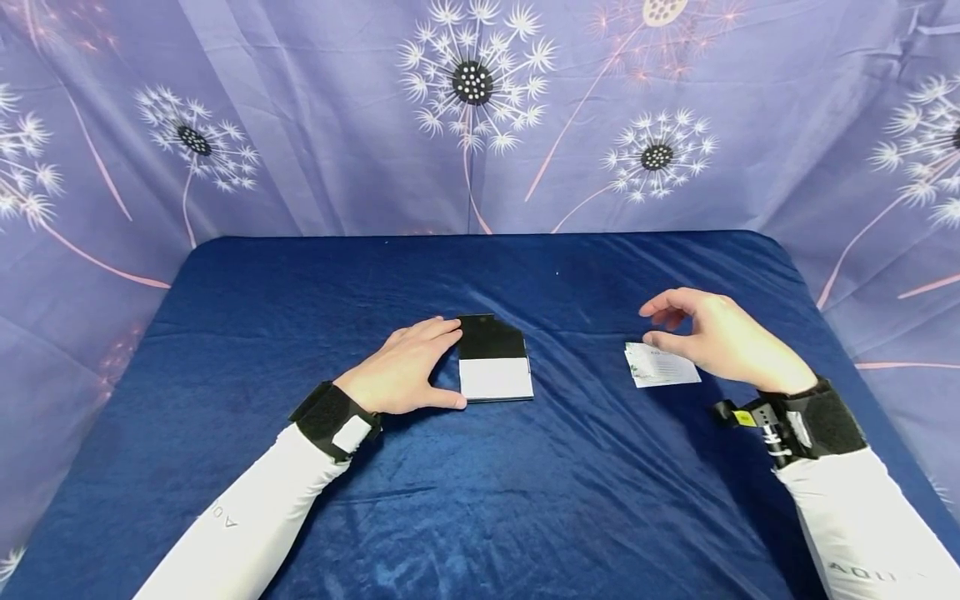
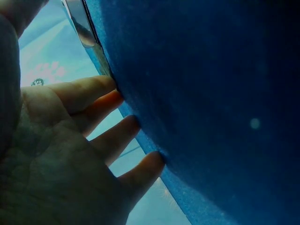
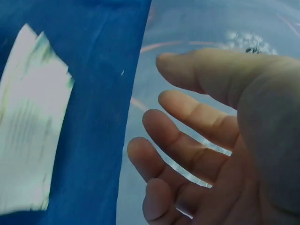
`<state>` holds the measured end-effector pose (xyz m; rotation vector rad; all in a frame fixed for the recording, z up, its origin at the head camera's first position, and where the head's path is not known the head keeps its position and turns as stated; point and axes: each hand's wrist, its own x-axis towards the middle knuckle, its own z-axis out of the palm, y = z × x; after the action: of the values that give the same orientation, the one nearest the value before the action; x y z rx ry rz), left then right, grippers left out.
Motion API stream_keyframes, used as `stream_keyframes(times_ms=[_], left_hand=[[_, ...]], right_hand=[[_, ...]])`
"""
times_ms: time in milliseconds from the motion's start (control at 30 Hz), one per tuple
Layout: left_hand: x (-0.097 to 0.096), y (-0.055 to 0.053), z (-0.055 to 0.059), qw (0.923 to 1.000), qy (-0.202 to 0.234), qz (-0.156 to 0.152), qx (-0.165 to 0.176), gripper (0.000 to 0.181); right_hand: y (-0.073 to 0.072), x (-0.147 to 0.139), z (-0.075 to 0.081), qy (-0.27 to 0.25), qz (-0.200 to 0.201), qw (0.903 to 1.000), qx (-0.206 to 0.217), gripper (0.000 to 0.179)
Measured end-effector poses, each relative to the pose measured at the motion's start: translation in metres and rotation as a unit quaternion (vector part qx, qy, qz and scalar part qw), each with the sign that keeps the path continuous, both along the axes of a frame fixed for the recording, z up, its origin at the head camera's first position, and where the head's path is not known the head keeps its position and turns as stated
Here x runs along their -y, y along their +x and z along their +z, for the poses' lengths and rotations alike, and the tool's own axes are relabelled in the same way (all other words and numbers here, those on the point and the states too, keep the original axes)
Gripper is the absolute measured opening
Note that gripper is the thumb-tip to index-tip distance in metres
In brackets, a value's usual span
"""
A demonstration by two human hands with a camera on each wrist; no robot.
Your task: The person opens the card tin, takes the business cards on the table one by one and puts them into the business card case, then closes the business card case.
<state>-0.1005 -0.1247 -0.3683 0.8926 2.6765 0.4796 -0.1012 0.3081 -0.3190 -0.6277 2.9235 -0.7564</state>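
Observation:
In the head view a small black case (image 1: 491,337) lies at the middle of the table, its lower half showing a white panel (image 1: 495,379). My left hand (image 1: 405,367) rests along the case's left side, thumb by the lower corner and fingers spread toward the upper one. The left wrist view catches its fingertips on the blue cloth, beside the shiny edge of the case (image 2: 80,23). To the right, a loose stack of printed white cards (image 1: 663,367) lies on the cloth. Over it hovers my right hand (image 1: 712,333), fingers loosely bent, holding nothing; the right wrist view shows the cards (image 3: 30,126) apart from the fingers.
Dark blue cloth (image 1: 337,283) covers the table, slightly wrinkled. A lilac curtain with dandelion prints (image 1: 322,108) hangs behind the table and along both sides. Black straps (image 1: 333,421) with small devices are worn on both wrists.

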Motion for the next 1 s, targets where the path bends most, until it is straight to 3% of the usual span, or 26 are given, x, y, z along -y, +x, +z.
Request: stream_keyframes(times_ms=[133,467,667,1000], left_hand=[[0.000,0.000,-0.001,1.0000,0.000,-0.001,-0.001,0.102],[0.000,0.001,-0.002,1.0000,0.001,0.002,0.005,0.102],[0.000,0.001,-0.002,1.0000,0.002,0.003,0.006,0.102],[0.000,0.001,-0.001,1.0000,0.001,0.001,0.002,0.101]], right_hand=[[0.002,-0.019,-0.005,0.027,-0.004,0.9996,0.004,0.034],[0.003,-0.052,-0.022,0.078,-0.011,0.9936,0.081,0.049],[0.004,-0.060,-0.031,0.095,0.000,0.9924,0.077,0.055],[0.005,-0.058,-0.037,0.079,-0.001,0.9958,0.046,0.041]])
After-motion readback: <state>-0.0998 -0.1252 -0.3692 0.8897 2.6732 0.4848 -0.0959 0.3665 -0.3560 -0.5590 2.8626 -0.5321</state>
